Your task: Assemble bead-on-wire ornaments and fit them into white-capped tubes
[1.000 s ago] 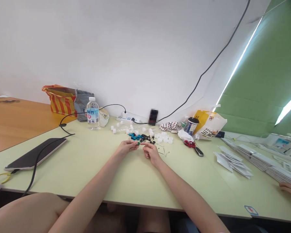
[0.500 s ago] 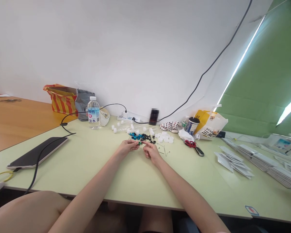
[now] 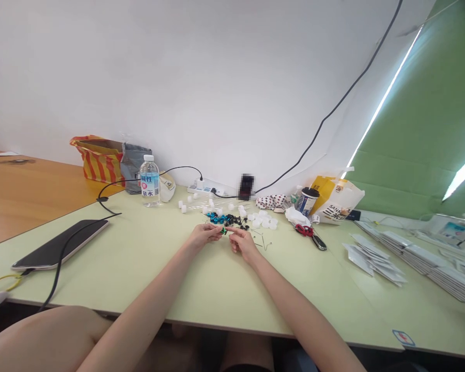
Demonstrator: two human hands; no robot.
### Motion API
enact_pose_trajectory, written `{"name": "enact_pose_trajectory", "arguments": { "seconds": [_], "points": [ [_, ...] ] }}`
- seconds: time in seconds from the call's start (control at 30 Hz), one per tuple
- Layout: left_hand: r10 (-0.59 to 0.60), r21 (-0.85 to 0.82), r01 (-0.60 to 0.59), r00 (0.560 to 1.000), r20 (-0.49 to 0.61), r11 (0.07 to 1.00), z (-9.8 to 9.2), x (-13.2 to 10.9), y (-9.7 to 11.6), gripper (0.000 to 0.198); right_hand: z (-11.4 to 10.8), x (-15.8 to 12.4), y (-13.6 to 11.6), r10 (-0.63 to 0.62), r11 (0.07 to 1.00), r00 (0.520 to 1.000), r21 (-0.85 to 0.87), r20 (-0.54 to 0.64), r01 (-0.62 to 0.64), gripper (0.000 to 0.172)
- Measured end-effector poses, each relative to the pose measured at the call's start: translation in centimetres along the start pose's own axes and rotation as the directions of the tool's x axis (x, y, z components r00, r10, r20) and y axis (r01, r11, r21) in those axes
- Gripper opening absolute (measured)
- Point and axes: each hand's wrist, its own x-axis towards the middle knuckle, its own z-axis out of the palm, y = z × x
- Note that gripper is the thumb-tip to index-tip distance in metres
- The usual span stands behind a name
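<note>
Left hand (image 3: 204, 235) pinching small green bead (image 3: 223, 231) above counter (image 3: 147, 268), right hand (image 3: 243, 246) fingertips at its far side, grip unclear. Blue beads (image 3: 217, 219), black pieces (image 3: 236, 221), white caps (image 3: 261, 222) just ahead; wire pins (image 3: 265, 245) beside right hand. Counter's near edge well behind hands.

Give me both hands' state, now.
Left hand: closed, pinching a green piece.
Right hand: fingertips at that piece; cannot tell if gripping.
</note>
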Motion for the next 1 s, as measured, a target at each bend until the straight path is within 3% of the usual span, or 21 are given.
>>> {"name": "enact_pose_trajectory", "arguments": {
  "seconds": [0.13,0.3,0.47,0.53,0.6,0.67,0.8,0.9,1.0],
  "points": [
    [0.01,0.105,-0.013,1.0,0.02,0.994,0.5,-0.2,0.2,0.036,0.4,-0.2,0.1,-0.115,0.979,0.993,-0.17,-0.017,0.11,0.039],
    [0.063,0.3,-0.078,0.996,0.06,0.951,1.4,-0.3,0.1,0.037,0.6,-0.5,0.4,-0.32,0.864,0.947,-0.418,-0.027,0.28,0.029],
    [0.125,0.399,-0.213,0.964,0.237,0.892,0.9,1.3,1.5,0.04,0.1,0.2,1.4,-0.308,0.895,0.939,-0.38,-0.154,0.231,0.028],
    [0.184,0.479,-0.272,0.957,0.223,0.834,0.5,2.9,2.3,0.04,-0.1,0.5,1.7,-0.286,0.925,0.934,-0.317,-0.215,0.21,0.027],
    [0.272,0.639,-0.286,0.954,0.123,0.714,0.3,4.9,2.9,0.04,-0.1,0.8,1.8,-0.236,0.954,0.938,-0.245,-0.253,0.174,0.027],
    [0.368,0.831,-0.232,0.929,0.035,0.506,0.5,6.8,3.1,0.035,0.0,0.9,1.8,-0.194,0.969,0.945,-0.202,-0.264,0.143,0.026],
    [0.406,0.989,-0.118,0.911,0.07,0.095,1.7,10.0,2.3,0.032,0.4,0.9,1.7,-0.143,0.983,0.96,-0.145,-0.24,0.111,0.017],
    [0.355,0.996,-0.083,0.93,0.092,-0.043,2.5,11.6,1.2,0.033,0.6,0.9,1.6,-0.103,0.993,0.968,-0.083,-0.228,0.086,0.015],
    [0.326,0.998,-0.027,0.944,0.047,-0.064,2.8,12.7,0.5,0.031,0.7,0.8,1.0,-0.078,0.997,0.963,-0.044,-0.259,0.069,0.014]
  ]
}}
